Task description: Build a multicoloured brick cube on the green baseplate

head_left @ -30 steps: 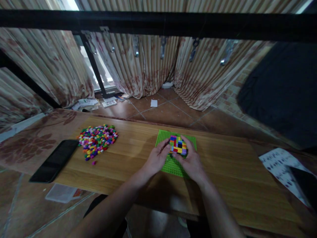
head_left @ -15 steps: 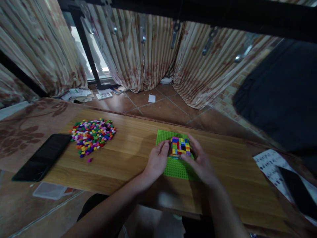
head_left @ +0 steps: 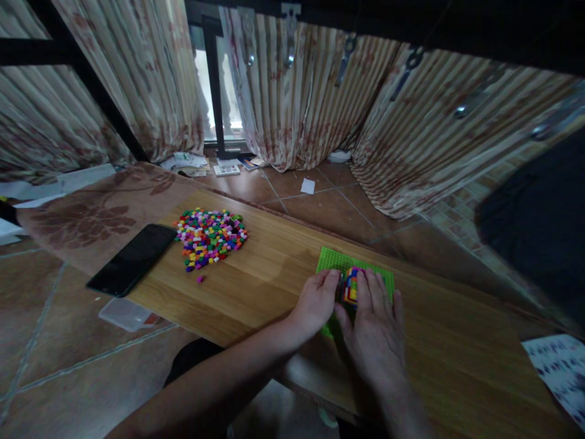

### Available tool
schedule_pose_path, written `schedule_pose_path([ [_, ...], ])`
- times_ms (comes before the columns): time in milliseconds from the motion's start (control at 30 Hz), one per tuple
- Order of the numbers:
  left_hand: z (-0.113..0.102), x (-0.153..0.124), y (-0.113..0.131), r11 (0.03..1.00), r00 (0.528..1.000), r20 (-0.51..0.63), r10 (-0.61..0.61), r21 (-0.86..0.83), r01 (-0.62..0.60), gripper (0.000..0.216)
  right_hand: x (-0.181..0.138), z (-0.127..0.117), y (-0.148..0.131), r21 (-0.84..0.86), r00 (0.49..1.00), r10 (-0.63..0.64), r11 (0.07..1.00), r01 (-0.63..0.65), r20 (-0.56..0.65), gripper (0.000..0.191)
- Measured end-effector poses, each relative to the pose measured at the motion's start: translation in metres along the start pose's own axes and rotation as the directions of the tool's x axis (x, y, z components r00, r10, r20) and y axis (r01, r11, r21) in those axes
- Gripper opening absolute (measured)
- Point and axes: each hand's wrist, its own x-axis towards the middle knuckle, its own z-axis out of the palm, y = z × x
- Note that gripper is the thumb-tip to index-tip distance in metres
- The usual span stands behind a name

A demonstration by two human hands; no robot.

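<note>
A green studded baseplate [head_left: 333, 261] lies on the wooden table [head_left: 256, 286]. On it stands a small block of many-coloured bricks [head_left: 350, 285], mostly covered by my hands. My right hand [head_left: 373, 322] lies flat over the top of the block, fingers stretched forward and together. My left hand [head_left: 317, 301] is curled against the block's left side, fingertips touching it. A loose heap of small coloured bricks [head_left: 210, 236] sits further left on the table, with one stray purple brick [head_left: 200, 279] near it.
A black phone [head_left: 133, 259] lies at the table's left end on a brown flowered cloth [head_left: 91, 216]. A printed sheet [head_left: 560, 366] lies at the far right. Striped curtains [head_left: 292, 103] hang behind, papers on the tiled floor [head_left: 315, 201], and a clear plastic lid [head_left: 124, 314] below the table edge.
The view has swung left and down. My right hand has moved from the block's right side to lie flat on top of it; my left hand stays at its left side.
</note>
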Motion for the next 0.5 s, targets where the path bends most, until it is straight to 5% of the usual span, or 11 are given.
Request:
schedule_pose_path([
  [233,-0.001,0.000,-0.001,0.998,0.999,0.025,0.024,0.052,-0.025,0.041,0.001,-0.001,0.005,0.048,1.000,0.000,0.999,0.000,-0.016,0.067],
  [433,0.000,0.001,-0.002,0.999,1.000,0.021,0.000,0.047,-0.001,0.047,-0.004,-0.017,0.015,0.153,0.929,0.152,0.983,-0.105,-0.337,0.072],
  [500,0.000,0.002,-0.003,0.998,1.000,0.029,-0.011,0.055,0.010,0.048,-0.005,-0.014,0.016,0.125,0.948,0.130,0.987,-0.098,-0.289,0.067],
])
